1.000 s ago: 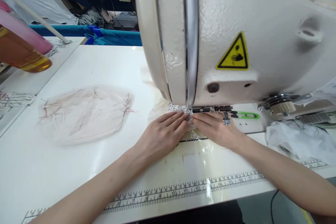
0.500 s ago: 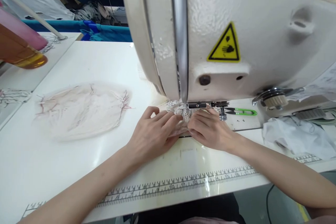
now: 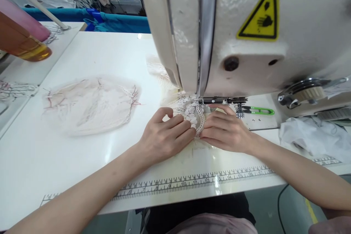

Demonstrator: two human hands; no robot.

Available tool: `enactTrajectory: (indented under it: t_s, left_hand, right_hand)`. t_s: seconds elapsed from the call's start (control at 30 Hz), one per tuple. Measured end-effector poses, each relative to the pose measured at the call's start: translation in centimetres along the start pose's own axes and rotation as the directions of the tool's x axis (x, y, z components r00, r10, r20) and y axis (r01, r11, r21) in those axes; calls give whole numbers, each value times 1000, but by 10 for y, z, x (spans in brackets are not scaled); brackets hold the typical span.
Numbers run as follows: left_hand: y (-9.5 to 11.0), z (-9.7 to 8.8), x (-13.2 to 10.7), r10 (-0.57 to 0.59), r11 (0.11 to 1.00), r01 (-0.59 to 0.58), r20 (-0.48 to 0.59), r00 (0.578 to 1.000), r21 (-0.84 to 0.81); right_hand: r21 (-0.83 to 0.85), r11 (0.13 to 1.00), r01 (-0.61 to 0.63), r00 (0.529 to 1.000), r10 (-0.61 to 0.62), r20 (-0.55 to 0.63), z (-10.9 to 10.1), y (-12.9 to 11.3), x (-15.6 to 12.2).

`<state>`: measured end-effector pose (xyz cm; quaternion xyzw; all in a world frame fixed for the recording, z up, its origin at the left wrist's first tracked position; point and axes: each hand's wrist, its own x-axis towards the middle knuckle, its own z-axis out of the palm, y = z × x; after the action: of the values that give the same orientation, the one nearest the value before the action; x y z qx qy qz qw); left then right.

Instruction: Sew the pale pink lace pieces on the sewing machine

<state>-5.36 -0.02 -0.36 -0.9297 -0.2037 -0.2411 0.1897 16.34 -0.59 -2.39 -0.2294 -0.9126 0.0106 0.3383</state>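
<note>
White lace fabric (image 3: 193, 114) with a scalloped trim lies under the presser-foot area of the sewing machine (image 3: 189, 25). My left hand (image 3: 168, 135) is closed, its curled fingers holding the lace's near left side. My right hand (image 3: 227, 128) pinches the right edge of the trim, with its fingers pressed together and the index finger reaching under the needle-side metal parts (image 3: 219, 101). The machine head hides the needle and the lace's far part. Fingertips of both hands are partly hidden.
A sheer pale fabric piece (image 3: 93, 106) with reddish threads lies at the left. Green thread snips (image 3: 259, 110) and white cloth (image 3: 312, 135) are at the right. A printed ruler (image 3: 183, 183) runs along the front edge. Pink (image 3: 30, 18) and amber cones (image 3: 24, 40) stand far left.
The view has shifted, so the machine looks larger and farther right. My hands have moved slightly apart, and more of the lace trim shows between them.
</note>
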Motion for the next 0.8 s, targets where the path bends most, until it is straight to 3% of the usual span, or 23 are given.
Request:
enactTrajectory:
  t_s: [0.17, 0.33, 0.5, 0.8]
  left_hand:
    - [0, 1, -1, 50, 998, -50, -13, 999, -43]
    - [-1, 9, -5, -55, 981, 88, 189, 981, -171]
    - [-3, 14, -9, -93, 979, 143, 314, 945, -142]
    - [-20, 9, -7, 2, 974, 73, 328, 945, -215]
  right_hand:
    - [-29, 999, 43, 999, -42, 7, 0, 2, -4]
    - [-127, 990, 56, 998, -54, 19, 5, 3, -8]
    - [-118, 992, 36, 999, -37, -8, 9, 0, -8]
    - [-153, 983, 98, 994, -103, -23, 8, -6, 2]
